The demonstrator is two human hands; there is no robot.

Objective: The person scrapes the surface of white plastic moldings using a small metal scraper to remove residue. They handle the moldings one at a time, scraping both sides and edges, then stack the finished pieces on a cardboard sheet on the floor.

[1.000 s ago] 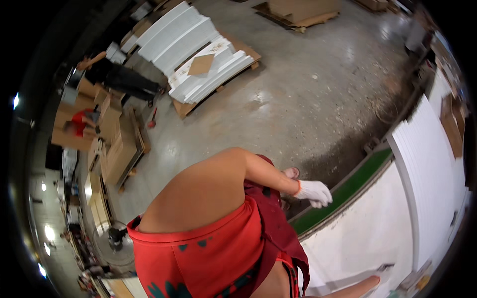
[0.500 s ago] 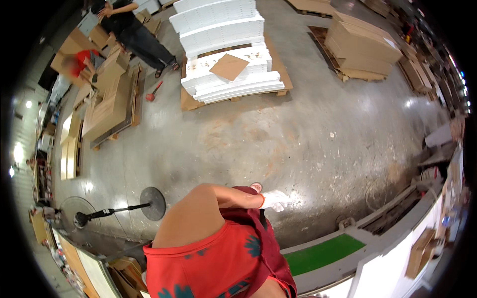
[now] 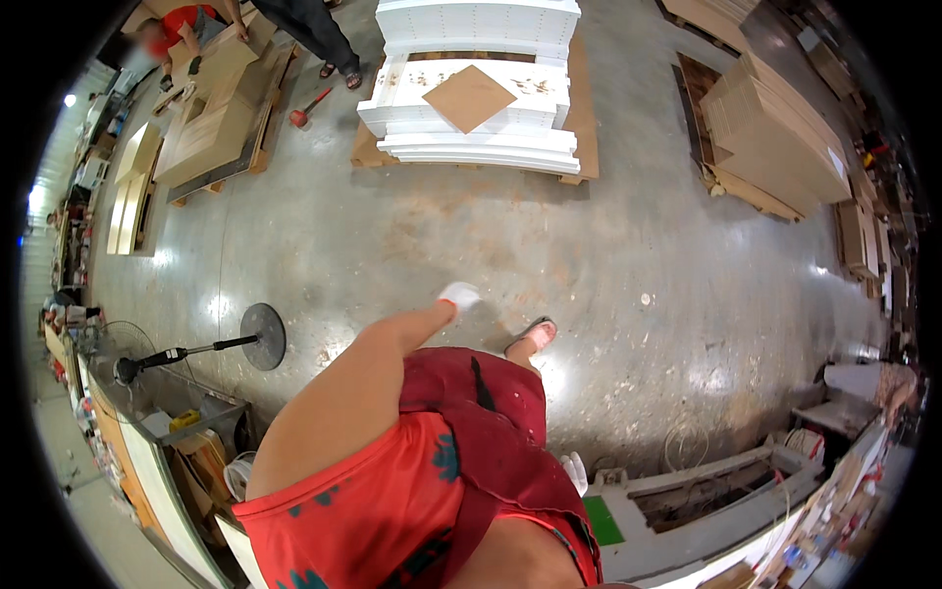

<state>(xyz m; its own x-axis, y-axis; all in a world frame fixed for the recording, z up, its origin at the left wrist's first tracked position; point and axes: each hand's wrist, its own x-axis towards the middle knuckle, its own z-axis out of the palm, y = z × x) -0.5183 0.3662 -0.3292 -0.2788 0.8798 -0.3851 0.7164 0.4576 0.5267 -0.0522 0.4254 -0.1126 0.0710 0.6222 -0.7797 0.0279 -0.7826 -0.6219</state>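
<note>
My left hand (image 3: 460, 294), in a white glove, hangs out in front of me over the concrete floor. It is slightly blurred, but its fingers look loosely extended and nothing shows in them. My right hand (image 3: 575, 473), gloved in white too, is low at my right side, partly covered by my dark red apron (image 3: 471, 393). Its visible fingers point outward with nothing in them. Neither hand touches anything. Ahead, white panels (image 3: 476, 147) are stacked on a wooden pallet (image 3: 587, 137), with a brown square board (image 3: 469, 99) lying on top.
A standing fan (image 3: 186, 353) with a round base is at left. Brown boards (image 3: 201, 142) lie on a pallet at far left beside two people; a red mallet (image 3: 299, 118) is nearby. More brown panels (image 3: 770, 137) stand at right. A grey machine frame (image 3: 716, 501) runs along the lower right.
My view has shifted, and the white stack now sits higher in it. My left hand has swung leftward. My right hand has come into sight, and the person in red bends at the boards.
</note>
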